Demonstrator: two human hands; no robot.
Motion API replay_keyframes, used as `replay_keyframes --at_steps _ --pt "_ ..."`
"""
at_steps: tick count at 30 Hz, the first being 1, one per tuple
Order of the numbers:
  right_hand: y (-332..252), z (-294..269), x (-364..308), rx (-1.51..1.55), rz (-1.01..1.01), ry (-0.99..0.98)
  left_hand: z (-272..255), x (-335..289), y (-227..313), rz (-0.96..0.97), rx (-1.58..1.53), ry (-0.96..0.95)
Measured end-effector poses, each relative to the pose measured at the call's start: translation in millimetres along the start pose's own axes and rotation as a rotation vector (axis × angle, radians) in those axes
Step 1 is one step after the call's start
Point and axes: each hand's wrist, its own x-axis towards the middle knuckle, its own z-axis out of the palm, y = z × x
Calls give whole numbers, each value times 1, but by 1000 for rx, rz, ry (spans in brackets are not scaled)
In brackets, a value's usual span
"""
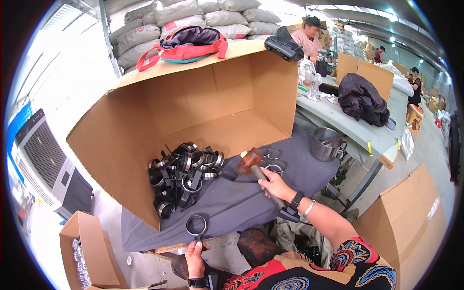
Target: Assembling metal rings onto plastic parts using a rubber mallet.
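Observation:
My left hand (195, 260), near the front edge of the cloth-covered table, is closed on the short stem of a black ring-shaped part (187, 225), which points away from me. In my right hand (276, 186) is the handle of a mallet (250, 161) with an amber-coloured head, above the grey cloth (232, 205). Just beyond the mallet lie several thin metal rings (276, 167). Left of it, at the mouth of a large carton, a heap of black parts with silvery rings (187, 164) is piled.
The large carton (208, 96) lies open toward me with a red-edged bag (193, 46) on top. A steel pot (325, 147) stands at the cloth's right side. Further right is a grey workbench (353, 123); people work beyond it. More cartons stand low on both sides.

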Motion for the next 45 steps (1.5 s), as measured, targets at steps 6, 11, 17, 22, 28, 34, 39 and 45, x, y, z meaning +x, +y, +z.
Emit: replay_keyframes --at_steps 6,11,17,22,28,34,39,45 --pt "-2 13 9 39 -59 -46 -8 -1 6 16 42 26" --pt "-5 7 -3 0 -46 -27 -3 -6 9 -56 45 24" --pt "1 3 -9 -73 -87 -32 -9 -9 4 -35 22 -31" --pt "4 10 -4 3 -93 -40 -8 -11 7 -14 7 -8" --pt "5 11 3 -113 -97 -14 12 -15 31 4 98 29" --pt "2 5 -5 -112 -123 2 -6 3 -3 31 -46 -56" --pt "9 20 -5 -80 -83 -25 -12 -5 3 5 -10 26" --pt "1 4 -12 -113 -179 -15 -6 3 -3 42 94 -14"
